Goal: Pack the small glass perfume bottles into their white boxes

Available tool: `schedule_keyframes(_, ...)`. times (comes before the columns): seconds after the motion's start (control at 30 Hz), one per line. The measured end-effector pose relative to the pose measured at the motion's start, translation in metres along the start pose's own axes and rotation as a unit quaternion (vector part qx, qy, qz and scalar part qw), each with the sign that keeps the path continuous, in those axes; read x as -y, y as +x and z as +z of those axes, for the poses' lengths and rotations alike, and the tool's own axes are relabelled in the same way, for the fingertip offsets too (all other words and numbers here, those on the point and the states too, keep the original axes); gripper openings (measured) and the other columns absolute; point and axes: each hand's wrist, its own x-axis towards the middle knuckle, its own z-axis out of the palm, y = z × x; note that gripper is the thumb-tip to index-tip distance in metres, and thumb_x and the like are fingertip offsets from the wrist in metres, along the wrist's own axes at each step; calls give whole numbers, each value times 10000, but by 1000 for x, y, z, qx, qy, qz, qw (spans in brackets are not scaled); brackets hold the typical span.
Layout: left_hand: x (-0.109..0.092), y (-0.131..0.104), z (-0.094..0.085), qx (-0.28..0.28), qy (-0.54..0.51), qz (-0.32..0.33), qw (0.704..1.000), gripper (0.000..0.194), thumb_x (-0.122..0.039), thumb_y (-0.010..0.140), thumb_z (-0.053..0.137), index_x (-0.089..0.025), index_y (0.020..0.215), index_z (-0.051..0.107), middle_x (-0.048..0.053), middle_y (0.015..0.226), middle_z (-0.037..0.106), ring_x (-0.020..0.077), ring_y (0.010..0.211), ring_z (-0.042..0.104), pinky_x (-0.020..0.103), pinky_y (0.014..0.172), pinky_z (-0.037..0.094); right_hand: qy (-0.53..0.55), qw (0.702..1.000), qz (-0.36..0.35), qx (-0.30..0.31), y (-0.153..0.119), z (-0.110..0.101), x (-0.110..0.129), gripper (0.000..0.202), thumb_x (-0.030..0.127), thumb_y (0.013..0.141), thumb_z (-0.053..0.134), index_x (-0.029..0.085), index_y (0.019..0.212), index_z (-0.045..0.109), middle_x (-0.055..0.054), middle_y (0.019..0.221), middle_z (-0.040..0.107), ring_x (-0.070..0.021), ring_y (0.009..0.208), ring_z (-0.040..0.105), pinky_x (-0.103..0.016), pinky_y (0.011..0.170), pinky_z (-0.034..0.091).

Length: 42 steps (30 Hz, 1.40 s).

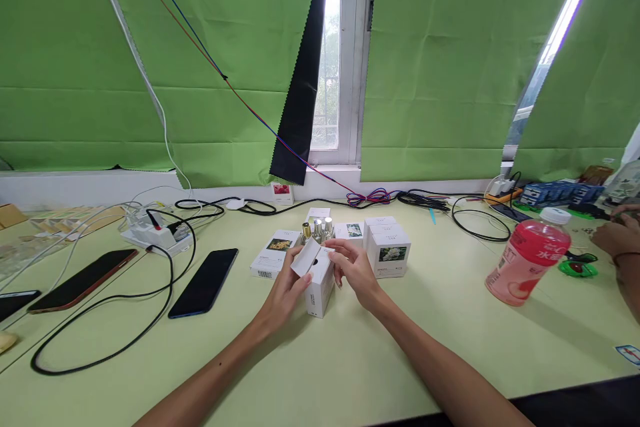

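Between my two hands a small white cardboard box [316, 300] stands upright near the table's middle, its top flap raised and tilted to the left. My left hand [286, 283] grips the box's left side, thumb on the front near the flap. My right hand [356, 268] has its fingers at the top right edge of the box. Just behind it stand several small glass bottles [317, 232] with gold and silver caps. A flat white box with a yellow flower picture [274, 255] lies to the left. White boxes with white flower pictures [390, 255] stand to the right.
A black phone [204, 283], another phone [84, 280] and a power strip [157, 237] with looping cables are on the left. A pink drink bottle [529, 257] stands on the right. Another person's hand [620, 233] shows at the right edge. Black cables [423, 200] run along the wall.
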Motion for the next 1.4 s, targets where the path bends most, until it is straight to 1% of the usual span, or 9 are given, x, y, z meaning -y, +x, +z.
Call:
schedule_keyframes(0.13,1,1,0,5,9,8,1000,476,-533,968,512,-253,1350,463,82,1187,650,279,1074,598,376,891,483,-7,1000,10,-7,1,0,-1,310,391,749,710,183,978,722,-30,879,718,-49,358,433,-242,355,360)
schedule_keyframes(0.2,1,1,0,8,15,9,1000,469,-552,969,506,-261,1336,480,72,1162,669,268,1024,607,359,852,482,-10,1000,10,-5,1,0,-1,322,393,748,706,177,986,717,-6,762,691,-61,349,430,-241,354,349)
schedule_keyframes(0.33,-3,1,1,17,-6,22,1000,440,-548,973,514,-262,1307,525,89,1256,667,275,1054,623,380,896,492,-20,1000,9,0,0,0,1,328,401,767,687,167,995,719,43,559,582,-84,348,418,-241,366,336)
schedule_keyframes(0.57,-5,1,1,21,-5,44,999,438,-537,992,502,-241,1312,551,115,1394,617,309,1242,595,405,1007,487,-21,1000,4,1,0,0,0,338,418,774,696,172,1000,745,24,626,605,-86,401,428,-247,389,355)
schedule_keyframes(0.73,-7,1,0,24,14,63,998,469,-517,1003,489,-243,1373,581,111,1466,583,316,1294,577,415,1063,471,-20,1000,1,3,1,1,-2,316,418,784,689,170,976,736,38,579,568,-93,407,419,-248,392,347)
schedule_keyframes(0.9,-7,1,-2,24,73,75,994,511,-512,1022,434,-247,1427,600,101,1478,598,334,1335,549,459,1123,411,-26,1000,-1,0,1,0,-1,292,382,793,650,166,974,725,70,501,490,-89,374,396,-241,390,338)
schedule_keyframes(1.03,-6,2,-3,8,81,78,994,501,-492,1033,409,-233,1388,651,101,1437,636,328,1315,570,443,1106,431,-20,1000,15,-16,2,-1,-3,293,384,791,638,164,970,708,93,474,443,-85,338,371,-243,368,330)
schedule_keyframes(1.2,-6,4,-4,-30,64,80,994,446,-429,1030,430,-214,1288,724,107,1356,685,315,1294,583,423,1075,459,8,999,29,-34,3,0,-5,240,383,764,640,182,893,667,93,521,463,-71,326,340,-236,326,319)
schedule_keyframes(1.4,-3,3,-3,-48,46,89,994,374,-343,1008,467,-237,1210,763,86,1358,677,286,1259,597,386,1043,476,12,998,51,-42,3,0,-6,248,399,778,603,188,903,644,116,451,380,-85,335,322,-222,310,322)
